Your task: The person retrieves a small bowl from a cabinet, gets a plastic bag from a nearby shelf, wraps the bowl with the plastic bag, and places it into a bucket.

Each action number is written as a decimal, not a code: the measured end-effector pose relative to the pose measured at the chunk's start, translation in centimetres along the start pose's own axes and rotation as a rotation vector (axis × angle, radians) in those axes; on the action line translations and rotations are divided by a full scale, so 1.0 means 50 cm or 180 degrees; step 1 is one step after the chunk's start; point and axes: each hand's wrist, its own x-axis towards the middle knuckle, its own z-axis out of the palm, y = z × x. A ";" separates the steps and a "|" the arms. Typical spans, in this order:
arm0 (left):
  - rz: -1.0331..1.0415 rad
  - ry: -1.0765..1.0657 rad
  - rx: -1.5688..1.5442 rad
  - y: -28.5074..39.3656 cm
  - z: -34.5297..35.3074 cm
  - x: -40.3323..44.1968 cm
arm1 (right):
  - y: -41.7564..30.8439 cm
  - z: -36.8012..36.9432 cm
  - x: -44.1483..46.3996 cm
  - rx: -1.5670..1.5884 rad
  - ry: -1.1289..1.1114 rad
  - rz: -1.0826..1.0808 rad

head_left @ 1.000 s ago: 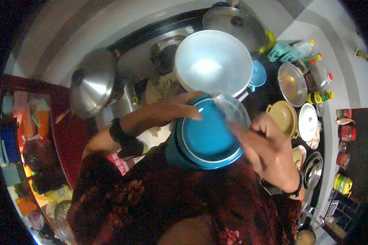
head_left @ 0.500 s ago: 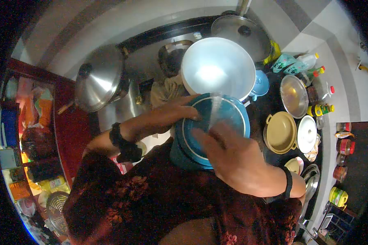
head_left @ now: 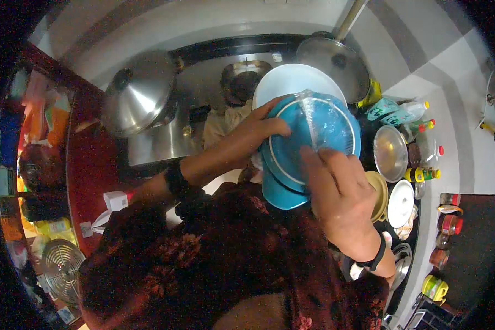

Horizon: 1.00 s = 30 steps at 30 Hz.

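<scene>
A blue round container (head_left: 286, 190) is held up in front of my body, its pale-ringed round face turned toward me. Clear plastic film (head_left: 309, 118) lies wrinkled across that face. My left hand (head_left: 261, 129) grips the container's upper left edge, thumb on the face and fingers behind. My right hand (head_left: 341, 190) is over the lower right of the face, fingers curled at the film; the fingertips are blurred, and what they hold cannot be made out. Just behind the container stands a large white bowl (head_left: 294, 80).
A lidded steel wok (head_left: 140, 99) stands at the left, a glass-lidded pan (head_left: 335, 69) at the back. To the right are a steel dish (head_left: 389, 154), a white lid (head_left: 400, 203), a beige pot (head_left: 378, 187) and several bottles (head_left: 423, 151).
The blue container has moved up and right, now covering part of the white bowl. My right hand has moved from the face's right side across it and back toward the lower right. The view has shifted.
</scene>
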 end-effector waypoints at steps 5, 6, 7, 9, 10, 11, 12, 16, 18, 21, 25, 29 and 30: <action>0.0506 0.0046 0.0396 -0.010 -0.003 0.014 | 0.002 -0.006 0.014 -0.0024 0.0099 0.0892; 0.0510 0.0038 0.0396 -0.007 -0.001 0.016 | 0.003 -0.002 0.024 -0.0158 0.0263 0.1286; 0.0441 0.0035 0.0436 -0.004 0.002 0.016 | 0.016 -0.001 0.027 -0.0238 0.0151 0.1300; 0.0316 0.0049 0.0498 0.008 0.010 0.018 | 0.047 -0.006 0.030 -0.0307 0.0095 0.1147; 0.0258 0.0065 0.0526 0.013 0.012 0.020 | 0.063 -0.007 0.034 -0.0366 0.0042 0.0999; 0.0189 0.0079 0.0555 0.016 0.013 0.022 | 0.079 -0.010 0.044 -0.0497 0.0231 0.1016; 0.0186 0.0083 0.0545 0.008 0.009 0.028 | 0.093 -0.011 0.052 -0.0495 0.0221 0.1011; 0.0209 -0.0194 0.0384 -0.036 -0.010 0.049 | 0.083 -0.027 0.072 0.0320 0.0170 0.0865; 0.0237 -0.0166 0.0405 -0.048 -0.012 0.054 | 0.048 -0.041 0.075 0.0814 0.0022 0.0575; 0.0263 0.0104 0.0193 -0.053 -0.019 0.055 | 0.016 -0.049 0.068 0.0560 -0.0191 0.0647; 0.0602 0.0136 0.0653 -0.059 -0.044 0.052 | 0.029 -0.009 0.037 0.0160 -0.0252 0.0564; 0.0781 0.0536 0.0805 -0.043 -0.054 0.050 | 0.011 0.022 -0.004 0.0410 -0.0109 0.0250; 0.0775 0.0543 0.0796 -0.038 -0.051 0.054 | 0.005 0.027 -0.009 0.0482 -0.0048 0.0118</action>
